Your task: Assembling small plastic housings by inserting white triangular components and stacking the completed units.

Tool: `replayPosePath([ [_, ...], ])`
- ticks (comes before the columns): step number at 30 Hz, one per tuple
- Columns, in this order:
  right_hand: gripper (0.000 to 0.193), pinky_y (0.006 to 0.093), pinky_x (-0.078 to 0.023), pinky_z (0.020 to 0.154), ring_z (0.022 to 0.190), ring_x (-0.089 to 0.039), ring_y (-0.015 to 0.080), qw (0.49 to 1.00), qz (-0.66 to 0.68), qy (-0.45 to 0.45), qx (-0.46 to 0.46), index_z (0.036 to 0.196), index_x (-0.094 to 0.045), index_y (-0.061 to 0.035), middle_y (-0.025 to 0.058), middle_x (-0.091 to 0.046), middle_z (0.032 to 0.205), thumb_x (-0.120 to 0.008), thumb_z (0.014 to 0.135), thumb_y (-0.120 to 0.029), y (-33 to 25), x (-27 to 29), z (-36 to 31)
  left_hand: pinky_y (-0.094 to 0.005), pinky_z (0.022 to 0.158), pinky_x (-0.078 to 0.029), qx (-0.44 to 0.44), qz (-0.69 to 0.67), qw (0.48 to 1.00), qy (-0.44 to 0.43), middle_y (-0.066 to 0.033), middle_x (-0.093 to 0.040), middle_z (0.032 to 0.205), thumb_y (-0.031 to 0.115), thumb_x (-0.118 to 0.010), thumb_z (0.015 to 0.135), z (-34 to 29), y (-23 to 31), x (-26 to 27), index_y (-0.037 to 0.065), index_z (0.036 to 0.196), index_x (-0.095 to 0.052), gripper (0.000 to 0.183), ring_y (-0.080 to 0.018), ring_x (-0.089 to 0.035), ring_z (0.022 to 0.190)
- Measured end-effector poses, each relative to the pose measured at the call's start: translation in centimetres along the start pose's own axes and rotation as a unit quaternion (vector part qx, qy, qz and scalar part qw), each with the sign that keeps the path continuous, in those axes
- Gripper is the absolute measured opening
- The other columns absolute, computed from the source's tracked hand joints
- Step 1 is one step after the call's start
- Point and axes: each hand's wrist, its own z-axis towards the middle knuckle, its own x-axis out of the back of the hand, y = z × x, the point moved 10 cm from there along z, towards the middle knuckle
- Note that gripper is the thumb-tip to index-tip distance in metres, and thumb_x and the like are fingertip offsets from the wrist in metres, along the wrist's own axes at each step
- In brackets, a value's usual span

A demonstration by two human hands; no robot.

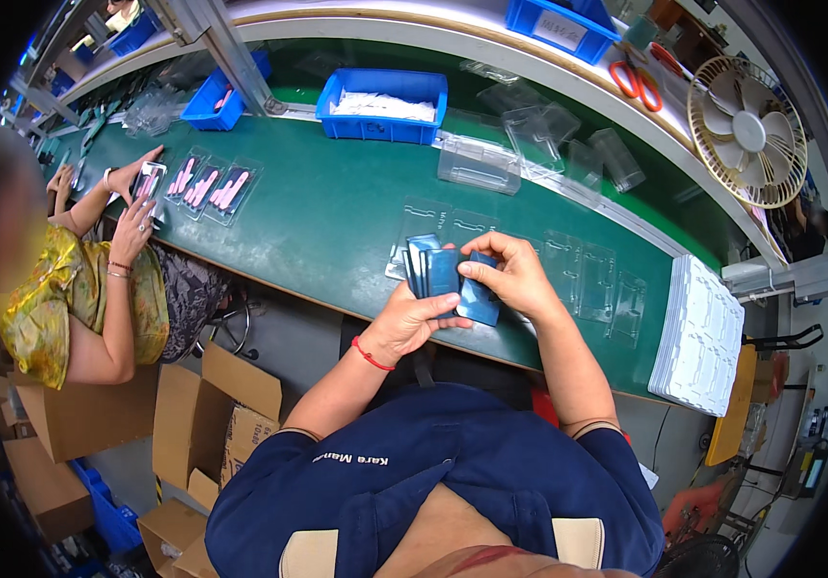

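Over the front edge of the green table, my left hand [402, 323] grips a fanned stack of thin, dark blue, glossy rectangular pieces [441, 273]. My right hand [522, 279] pinches one more such blue piece [478, 306] at the right side of the stack, its lower end close to my left fingertips. What the pieces are exactly I cannot tell. Behind and to the right of my hands, clear plastic blister trays [595, 279] lie in a row on the tabletop. Another clear tray [424, 214] is partly hidden behind the stack.
A blue bin [382, 106] with white packets stands at the back. White molded trays [698, 337] are stacked at the right end. A co-worker's hands [134, 207] hold a piece at left, beside packs with pink items [229, 191]. A fan [748, 132] and orange-handled scissors [636, 85] are upper right.
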Motion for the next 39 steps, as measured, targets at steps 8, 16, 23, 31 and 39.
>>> replayPosePath([
  [8,0.029,0.0333,-0.051,0.067,0.074,-0.067,0.02,0.995,-0.068,0.052,0.056,0.092,-0.068,-0.0021,0.0107,-0.07,0.081,-0.078,0.072,-0.021,-1.6,-2.0,6.3,-0.0437,0.088,-0.055,-0.097,-0.013,0.994,0.044,-0.0211,-0.05,0.125,0.002,-0.056,0.088,-4.5,4.8,3.7,0.008,0.145,-0.022,0.067,-0.0361,-0.054,0.115],
  [16,0.044,0.0384,-0.039,0.08,0.091,-0.052,0.025,0.859,-0.407,0.178,0.254,0.098,-0.069,-0.0102,0.0057,-0.056,0.089,-0.077,0.066,-0.039,-6.2,-5.4,5.0,-0.0384,0.088,-0.055,-0.101,0.025,0.988,0.112,-0.0145,-0.057,0.12,-0.008,-0.058,0.084,-5.3,4.6,6.7,0.002,0.131,-0.042,0.05,-0.0249,-0.06,0.108],
  [23,0.043,0.0309,-0.047,0.063,0.065,-0.057,0.0205,0.964,-0.189,-0.051,0.178,0.111,-0.063,-0.0049,0.0086,-0.063,0.076,-0.076,0.073,-0.02,-4.7,-5.7,2.0,-0.033,0.077,-0.059,-0.052,0.113,0.989,0.077,-0.0094,-0.06,0.113,-0.003,-0.063,0.082,-3.1,3.3,4.7,0.001,0.123,-0.051,0.043,-0.0193,-0.062,0.1],
  [31,0.029,0.0245,-0.044,0.063,0.061,-0.054,0.0069,0.996,-0.02,0.088,-0.028,0.105,-0.063,-0.0041,-0.0008,-0.059,0.065,-0.071,0.078,-0.006,1.3,2.0,1.8,-0.0385,0.091,-0.054,-0.024,0.019,0.999,0.02,-0.0151,-0.048,0.128,-0.006,-0.056,0.084,-1.7,1.8,3.0,0.005,0.136,-0.034,0.058,-0.0256,-0.056,0.113],
  [39,0.043,0.0375,-0.04,0.076,0.074,-0.057,0.022,0.918,-0.351,0.143,0.114,0.106,-0.063,-0.0087,0.0033,-0.062,0.072,-0.077,0.071,-0.028,-2.6,1.6,-0.3,-0.0345,0.083,-0.057,-0.016,0.137,0.988,0.065,-0.0126,-0.057,0.118,-0.008,-0.06,0.081,-0.9,1.4,2.9,0.003,0.131,-0.042,0.054,-0.0236,-0.061,0.106],
])
